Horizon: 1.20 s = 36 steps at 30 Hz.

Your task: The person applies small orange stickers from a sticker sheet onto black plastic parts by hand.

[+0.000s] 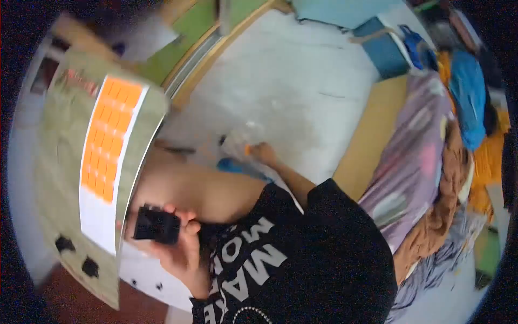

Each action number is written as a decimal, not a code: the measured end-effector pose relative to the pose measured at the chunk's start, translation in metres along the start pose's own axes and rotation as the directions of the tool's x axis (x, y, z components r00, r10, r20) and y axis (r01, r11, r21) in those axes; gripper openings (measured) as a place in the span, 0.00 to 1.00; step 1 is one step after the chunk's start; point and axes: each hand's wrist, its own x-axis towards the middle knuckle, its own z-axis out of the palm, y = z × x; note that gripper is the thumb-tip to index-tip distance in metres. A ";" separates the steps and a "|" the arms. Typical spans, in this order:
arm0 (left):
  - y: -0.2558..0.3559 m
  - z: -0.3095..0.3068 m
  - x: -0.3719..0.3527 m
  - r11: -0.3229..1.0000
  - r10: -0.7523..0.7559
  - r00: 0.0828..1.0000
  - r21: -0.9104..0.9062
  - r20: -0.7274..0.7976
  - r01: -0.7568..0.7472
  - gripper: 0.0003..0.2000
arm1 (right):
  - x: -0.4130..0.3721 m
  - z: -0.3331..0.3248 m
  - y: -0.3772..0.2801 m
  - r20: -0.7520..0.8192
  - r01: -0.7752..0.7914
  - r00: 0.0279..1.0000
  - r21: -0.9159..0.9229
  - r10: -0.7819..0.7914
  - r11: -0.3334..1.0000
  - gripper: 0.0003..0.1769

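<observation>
My left hand is shut on a small black box-like object and holds it close to my black printed shirt, next to my bare knee. My right hand reaches down to the white floor. Its fingers rest at the orange cap of a clear plastic bottle lying there. The view is too blurred to show whether they grip the bottle. A khaki board carrying a white sheet of orange square stickers stands just left of my left hand.
Small black pieces are stuck on the board's lower part. A bed with a purple sheet and heaped clothes fills the right side. A blue box stands at the far end. White floor stretches ahead.
</observation>
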 end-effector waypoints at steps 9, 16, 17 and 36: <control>0.007 -0.011 0.012 0.981 -0.047 0.994 0.185 -0.099 0.065 0.31 | -0.097 -0.136 -0.255 -0.355 0.692 0.678 0.605 -0.644 0.395 0.07; 0.009 0.010 -0.009 0.921 0.149 0.961 0.387 -0.235 -0.049 0.30 | -0.168 -0.166 -0.345 -0.345 0.977 -0.209 -0.040 -0.915 -0.208 0.09; 0.010 0.012 -0.010 0.893 0.211 0.930 0.447 -0.302 -0.058 0.29 | -0.173 -0.168 -0.351 -0.276 0.945 -0.325 -0.141 -0.904 -0.296 0.09; 0.021 -0.001 -0.026 0.955 0.039 0.992 0.298 -0.117 -0.003 0.21 | -0.211 -0.158 -0.369 -0.035 0.906 -0.420 -0.077 -0.907 -0.417 0.07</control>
